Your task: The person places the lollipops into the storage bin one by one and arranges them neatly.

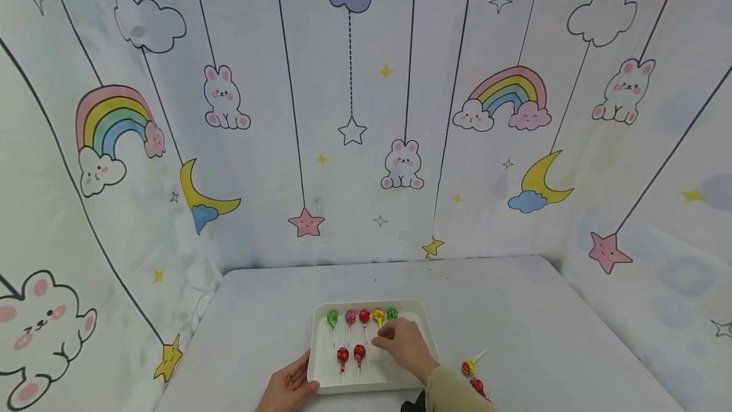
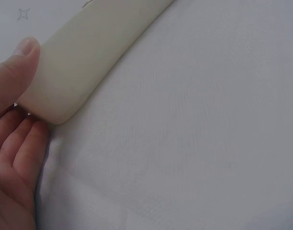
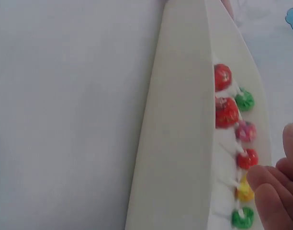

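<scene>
A white rectangular tray stands on the table with lollipops laid in two rows. Its back row runs green, pink, red, yellow and green. Two red lollipops form the front row. My left hand grips the tray's front left corner, thumb against the wall and fingers low beside it. Over the tray's right half is my right hand, fingertips close to the yellow lollipop. The right wrist view shows its thumb and fingers apart, holding nothing visible.
Right of the tray, a red-and-yellow lollipop and a red one lie on the white table. A cloth wall printed with rabbits, stars and rainbows rises behind and at both sides.
</scene>
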Motion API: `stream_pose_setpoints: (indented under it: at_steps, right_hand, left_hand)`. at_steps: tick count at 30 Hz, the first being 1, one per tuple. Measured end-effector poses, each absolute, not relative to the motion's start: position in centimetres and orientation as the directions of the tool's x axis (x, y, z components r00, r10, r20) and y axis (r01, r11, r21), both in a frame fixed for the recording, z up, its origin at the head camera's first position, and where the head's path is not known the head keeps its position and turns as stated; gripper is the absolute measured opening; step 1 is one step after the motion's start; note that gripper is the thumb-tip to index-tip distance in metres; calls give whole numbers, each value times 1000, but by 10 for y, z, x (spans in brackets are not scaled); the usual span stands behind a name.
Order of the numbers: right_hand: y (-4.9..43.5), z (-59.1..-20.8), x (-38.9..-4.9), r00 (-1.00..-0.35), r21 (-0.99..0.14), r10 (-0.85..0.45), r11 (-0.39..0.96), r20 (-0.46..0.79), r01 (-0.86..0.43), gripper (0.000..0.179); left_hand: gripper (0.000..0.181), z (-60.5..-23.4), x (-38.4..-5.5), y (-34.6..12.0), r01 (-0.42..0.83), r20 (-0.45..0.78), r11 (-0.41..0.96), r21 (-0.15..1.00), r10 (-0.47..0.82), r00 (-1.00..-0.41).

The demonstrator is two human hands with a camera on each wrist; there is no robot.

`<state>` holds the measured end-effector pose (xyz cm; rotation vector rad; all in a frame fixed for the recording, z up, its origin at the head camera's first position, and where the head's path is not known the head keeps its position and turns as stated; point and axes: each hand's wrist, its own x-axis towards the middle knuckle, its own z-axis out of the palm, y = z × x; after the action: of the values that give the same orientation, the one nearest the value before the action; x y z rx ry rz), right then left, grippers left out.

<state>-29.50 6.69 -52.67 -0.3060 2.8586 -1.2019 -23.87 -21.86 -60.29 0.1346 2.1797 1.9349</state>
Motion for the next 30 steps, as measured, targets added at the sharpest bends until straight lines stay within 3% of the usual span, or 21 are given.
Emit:
stream_pose_setpoints:
  at_steps: [7,13,21,30]
  right_hand:
    - [126,-505,-298,-992,-733,-117,669,56,-121,15]
    - [186,-505,-300,-998,-675,-33,735,58,-63,17]
    - [231,-507,-292,-972,-508,-232,840,-26,-187,19]
    - [248,-513,-292,-859,-279,-482,860,-173,-427,24]
  left_hand:
    - [88,-605,-239,-220,-68,-93,120,990,217,-972]
    - [89,-606,-241,-221,-54,-76,101,993,227,-971]
    - [91,-605,-240,-220,-71,-91,94,993,222,-971]
    - [89,-607,-238,-217,-72,-94,103,992,224,-970]
